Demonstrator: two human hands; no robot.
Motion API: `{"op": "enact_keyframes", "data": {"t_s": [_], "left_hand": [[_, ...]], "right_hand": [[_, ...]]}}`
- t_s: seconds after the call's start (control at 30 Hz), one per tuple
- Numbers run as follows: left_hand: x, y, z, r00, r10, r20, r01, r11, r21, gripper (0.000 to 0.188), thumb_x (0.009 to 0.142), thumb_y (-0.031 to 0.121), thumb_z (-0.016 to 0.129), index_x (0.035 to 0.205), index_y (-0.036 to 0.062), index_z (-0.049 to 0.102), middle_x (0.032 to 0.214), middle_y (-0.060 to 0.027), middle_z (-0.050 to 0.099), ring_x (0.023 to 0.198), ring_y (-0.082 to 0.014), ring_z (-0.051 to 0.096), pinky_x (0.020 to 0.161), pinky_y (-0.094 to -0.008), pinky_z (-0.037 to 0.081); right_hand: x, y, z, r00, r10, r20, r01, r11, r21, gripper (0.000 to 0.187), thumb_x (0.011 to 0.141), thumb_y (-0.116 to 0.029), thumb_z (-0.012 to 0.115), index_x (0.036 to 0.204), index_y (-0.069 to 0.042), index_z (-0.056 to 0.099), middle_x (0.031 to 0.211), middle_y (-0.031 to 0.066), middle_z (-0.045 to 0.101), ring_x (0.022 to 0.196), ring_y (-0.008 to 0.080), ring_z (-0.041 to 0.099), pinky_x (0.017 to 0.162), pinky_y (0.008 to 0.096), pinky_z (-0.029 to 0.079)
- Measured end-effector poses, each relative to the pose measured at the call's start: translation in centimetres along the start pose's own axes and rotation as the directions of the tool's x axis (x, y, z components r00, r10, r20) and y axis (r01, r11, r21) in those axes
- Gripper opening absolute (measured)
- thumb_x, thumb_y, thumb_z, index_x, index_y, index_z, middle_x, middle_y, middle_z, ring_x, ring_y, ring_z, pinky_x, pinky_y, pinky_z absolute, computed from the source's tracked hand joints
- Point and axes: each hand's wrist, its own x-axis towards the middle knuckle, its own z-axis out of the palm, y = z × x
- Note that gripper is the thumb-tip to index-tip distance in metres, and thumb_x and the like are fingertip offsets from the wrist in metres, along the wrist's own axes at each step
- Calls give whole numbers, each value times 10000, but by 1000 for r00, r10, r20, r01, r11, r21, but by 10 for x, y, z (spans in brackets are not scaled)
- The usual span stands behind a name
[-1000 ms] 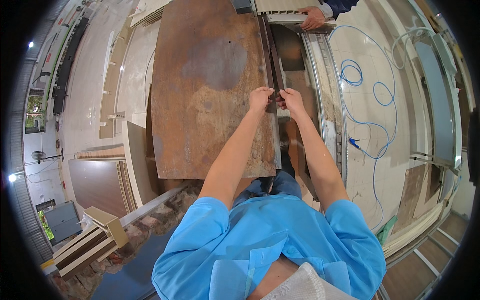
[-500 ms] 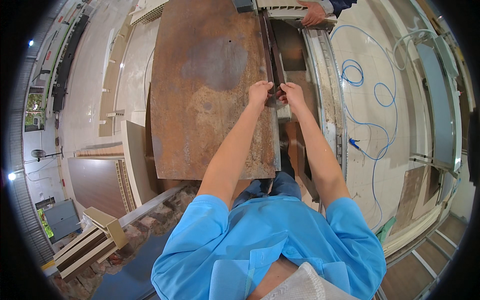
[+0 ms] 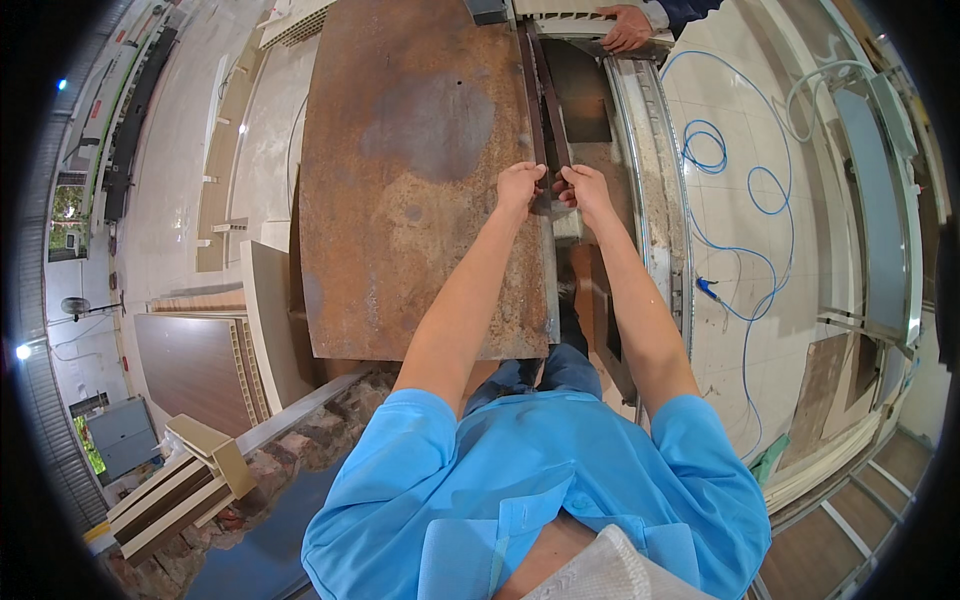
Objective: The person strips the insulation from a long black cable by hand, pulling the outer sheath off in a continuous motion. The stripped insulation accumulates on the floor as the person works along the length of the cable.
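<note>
Two strips [image 3: 551,105] toward twelve o'clock are being pinched by left hand [image 3: 520,187] and right hand [image 3: 585,188], one each, seemingly to space them.

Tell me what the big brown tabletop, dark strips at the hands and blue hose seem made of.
Tabletop: likely bare steel, matt; rust-brown blotches and a greyer patch suggest it. Dark strips: perhaps plastic or painted metal, evenly dark brown; straight edges fit both, leaving this open. Hose: probably flexible plastic, smooth, uniformly blue; it lies in loose loops.
</note>
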Motion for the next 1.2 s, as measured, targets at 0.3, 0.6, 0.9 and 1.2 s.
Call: {"op": "enact_keyframes", "data": {"t_s": [0.3, 0.6, 0.9, 1.2], "left_hand": [[-1, 0, -2, 999, 21, 40, -23, 999, 49, 100, 930, 170, 679, 868, 93, 683, 721, 39, 585, 621, -75, 520, 538, -245, 392], [3, -2, -3, 999, 14, 40, -16, 999, 49, 103, 930, 174, 683, 875, 87, 689, 730, 35, 596, 627, -75, 524, 546, -243, 404], [4, -5, -3, 1000, 8, 30, -9, 999, 36, 105, 934, 169, 679, 902, 70, 694, 747, 24, 606, 639, -82, 525, 559, -247, 415], [11, 10, -1, 999, 44, 6, -44, 999, 3, 116, 932, 170, 679, 981, 65, 687, 814, 16, 623, 651, -108, 536, 580, -274, 417]], "right_hand": [[-2, -2, -1, 1000, -13, 10, 13, 999, 38, 204, 981, -229, 596, 964, -37, 662, 761, 58, 680, 549, 106, 584, 498, 256, 442], [0, 0, -2, 1000, -5, 4, 5, 1000, 28, 203, 973, -230, 605, 963, -36, 662, 767, 57, 682, 555, 109, 586, 497, 259, 438], [2, 3, -2, 1000, 3, 4, -3, 1000, 16, 205, 983, -228, 589, 955, -39, 661, 762, 55, 674, 564, 108, 579, 506, 259, 437], [7, -9, 2, 998, -59, 7, 59, 997, 55, 202, 990, -242, 598, 975, -49, 656, 763, 45, 677, 561, 97, 578, 497, 241, 432]]}}
